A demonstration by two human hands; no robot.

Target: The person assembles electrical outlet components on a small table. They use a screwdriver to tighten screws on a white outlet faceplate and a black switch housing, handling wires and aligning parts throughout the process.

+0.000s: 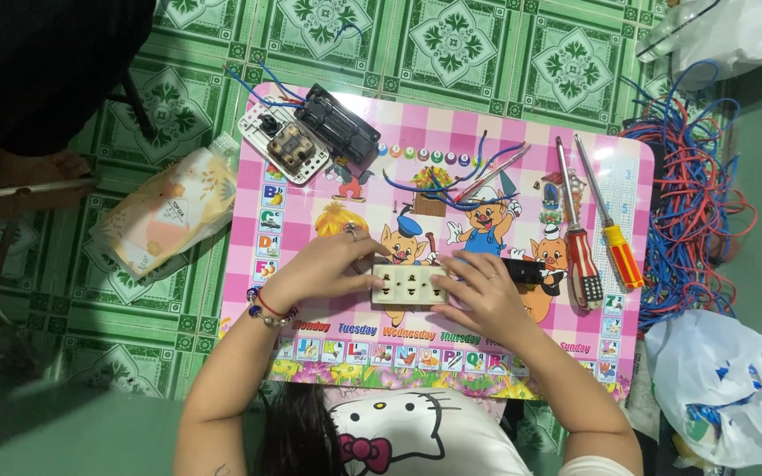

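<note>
Green patterned floor tiles (451, 44) are showing all around a pink cartoon-printed surface (310, 308) in the head view. On its near middle a cream socket strip (409, 285) is lying flat, and both hands are pressing on it: the left hand (324, 264), wearing a ring and bead bracelets, is curling its fingers over the strip's left end, while the right hand (487, 295) is lying half open over the right end, fingertips touching the top. Just beside the right hand a small black part (522, 271) is resting. Two screwdrivers (597, 242) are lying to the right, a black switch box (337, 128) at the far left corner, and tangled red and blue wires (694, 203) are spilling off the right edge.
</note>
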